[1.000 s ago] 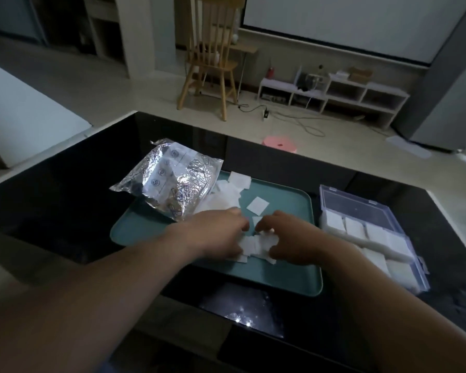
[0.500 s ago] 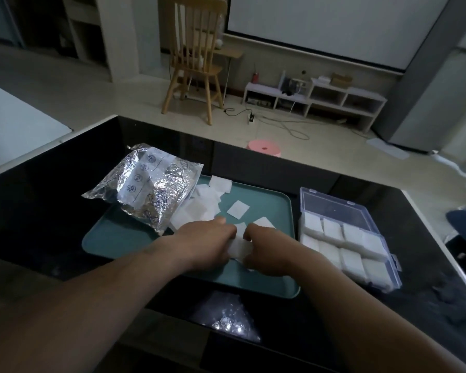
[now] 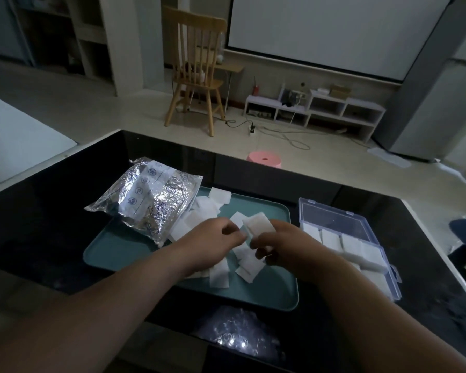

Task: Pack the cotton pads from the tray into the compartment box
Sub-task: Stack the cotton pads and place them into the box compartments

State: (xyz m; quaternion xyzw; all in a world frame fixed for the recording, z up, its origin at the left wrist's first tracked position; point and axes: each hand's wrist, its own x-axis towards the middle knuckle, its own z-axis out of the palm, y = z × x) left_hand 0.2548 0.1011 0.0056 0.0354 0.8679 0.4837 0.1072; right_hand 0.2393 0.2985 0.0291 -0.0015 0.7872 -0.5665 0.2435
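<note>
— Where are the white square cotton pads (image 3: 219, 274)?

— Mostly loose on the teal rectangular plastic tray (image 3: 124, 254), scattered from its far edge to its near middle, some overlapping. A small stack of pads (image 3: 258, 224) is held above the tray.

— Who has that stack?

— The right hand (image 3: 283, 247). Its grip is pinching the stack, fingers and thumb closed on the near edge, and the stack sits tilted.

— And the left hand (image 3: 213, 244)?

— Just beside the stack, fingers curled inward. Whether its grip is nipping a pad or nothing at all, I cannot tell; the fingertips are in shadow.

— The clear plastic compartment box (image 3: 334, 215)?

— On the black glossy worktop (image 3: 51, 224), just right of the tray, its lid swung open on the far side. White pads fill the compartments that show, and the right forearm partly hides the near ones.

— Anything else on the tray?

— A crinkled silver foil bag (image 3: 151, 200) lies across its far left corner, overhanging onto the worktop. Several pads touch the bag's right edge.
</note>
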